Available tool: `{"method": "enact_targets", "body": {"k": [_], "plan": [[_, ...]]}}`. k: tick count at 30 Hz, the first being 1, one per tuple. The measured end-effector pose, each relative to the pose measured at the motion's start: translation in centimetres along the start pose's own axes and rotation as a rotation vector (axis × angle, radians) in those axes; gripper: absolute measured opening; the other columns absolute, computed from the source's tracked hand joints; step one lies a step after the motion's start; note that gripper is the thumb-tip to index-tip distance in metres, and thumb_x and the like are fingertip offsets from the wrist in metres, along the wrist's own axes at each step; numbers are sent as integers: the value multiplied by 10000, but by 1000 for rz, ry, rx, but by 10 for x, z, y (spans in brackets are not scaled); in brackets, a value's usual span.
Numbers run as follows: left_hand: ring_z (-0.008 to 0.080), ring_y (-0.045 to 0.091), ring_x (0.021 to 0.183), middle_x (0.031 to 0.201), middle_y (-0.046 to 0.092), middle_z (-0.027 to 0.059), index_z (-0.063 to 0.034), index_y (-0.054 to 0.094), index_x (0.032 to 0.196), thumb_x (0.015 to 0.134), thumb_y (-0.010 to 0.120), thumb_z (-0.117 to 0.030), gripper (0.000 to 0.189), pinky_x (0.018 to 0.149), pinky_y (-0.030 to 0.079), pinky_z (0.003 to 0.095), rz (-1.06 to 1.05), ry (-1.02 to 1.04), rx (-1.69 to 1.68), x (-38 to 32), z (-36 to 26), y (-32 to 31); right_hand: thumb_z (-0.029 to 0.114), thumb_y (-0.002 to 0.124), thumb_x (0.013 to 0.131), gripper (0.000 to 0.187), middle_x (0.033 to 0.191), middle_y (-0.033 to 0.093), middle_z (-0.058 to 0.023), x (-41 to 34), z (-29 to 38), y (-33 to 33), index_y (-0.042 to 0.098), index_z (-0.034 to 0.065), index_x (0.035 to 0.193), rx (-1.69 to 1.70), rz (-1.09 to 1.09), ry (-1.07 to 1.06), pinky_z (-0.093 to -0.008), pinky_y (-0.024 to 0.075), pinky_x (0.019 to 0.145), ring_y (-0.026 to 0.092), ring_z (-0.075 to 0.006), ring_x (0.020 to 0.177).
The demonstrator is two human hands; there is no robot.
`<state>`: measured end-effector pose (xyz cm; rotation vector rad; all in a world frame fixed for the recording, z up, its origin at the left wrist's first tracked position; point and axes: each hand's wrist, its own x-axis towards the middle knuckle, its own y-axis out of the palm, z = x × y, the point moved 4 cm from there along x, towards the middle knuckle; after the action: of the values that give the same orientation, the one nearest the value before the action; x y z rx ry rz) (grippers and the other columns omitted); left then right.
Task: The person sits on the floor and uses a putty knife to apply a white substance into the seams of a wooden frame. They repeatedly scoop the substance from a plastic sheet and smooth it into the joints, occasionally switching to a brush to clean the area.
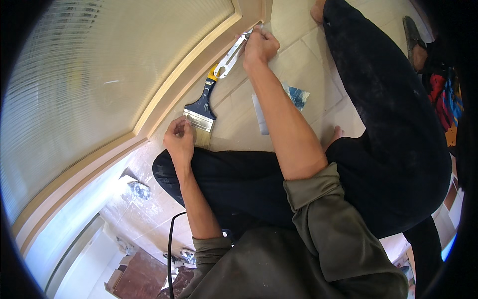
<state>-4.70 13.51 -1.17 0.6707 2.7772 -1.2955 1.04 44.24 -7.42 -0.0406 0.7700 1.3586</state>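
Observation:
My right hand (261, 46) grips one end of a slotted silver metal tool (232, 56), with a hex-shaped hole near its free end. The tool is beside the wooden door frame, and its gripped end is partly hidden by my fingers. A wide paintbrush (203, 104) with a dark blue and yellow handle lies on the tiled floor below it. My left hand (179, 139) is at the brush's metal ferrule, thumb and fingertips drawn together. Whether something small sits between them I cannot tell.
Along the left runs a wooden frame (179, 84) around ribbed glass (123, 74). A pale flat piece (260, 114) and a blue-stained sheet (298, 97) lie partly behind my right forearm. Another person's shoe (412, 33) shows at upper right. A black cable (170, 243) hangs at lower left.

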Motion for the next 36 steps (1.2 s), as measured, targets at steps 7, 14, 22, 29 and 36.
{"method": "enact_targets", "body": {"k": [7,14,22,29,36], "plan": [[196,699,814,906,747,133,21,724,1088,898,686,-104,231,776,553,336,-8,-11,-5,-1,-1,-1,37,585,960,165,780,659,-162,1,17,2,624,-104,882,-307,-126,-136,-361,594,591,661,-249,655],[186,694,809,895,744,132,23,725,1084,900,684,-100,225,748,553,321,-7,9,-28,-1,-3,0,30,560,978,142,773,653,-143,10,-1,6,596,-99,1028,133,-76,-11,-378,562,524,631,-235,601],[189,702,785,882,748,144,34,725,1069,904,681,-103,219,752,555,319,-9,14,-26,0,-3,-1,117,671,902,207,692,649,-79,14,7,-30,646,-16,746,-307,-47,-269,-334,483,652,589,-196,591],[191,703,820,918,749,146,30,727,1068,912,688,-138,233,786,548,324,25,-62,-113,-5,-10,0,201,650,824,229,770,724,-180,8,97,-22,736,14,925,-1243,407,-698,-431,544,747,694,-358,725],[214,692,830,934,746,149,6,730,1078,905,691,-158,242,819,539,343,30,-37,-135,-4,-6,-2,204,645,857,264,899,724,-239,27,87,-16,758,60,1047,-1446,506,-874,-472,555,838,704,-413,868]]}}
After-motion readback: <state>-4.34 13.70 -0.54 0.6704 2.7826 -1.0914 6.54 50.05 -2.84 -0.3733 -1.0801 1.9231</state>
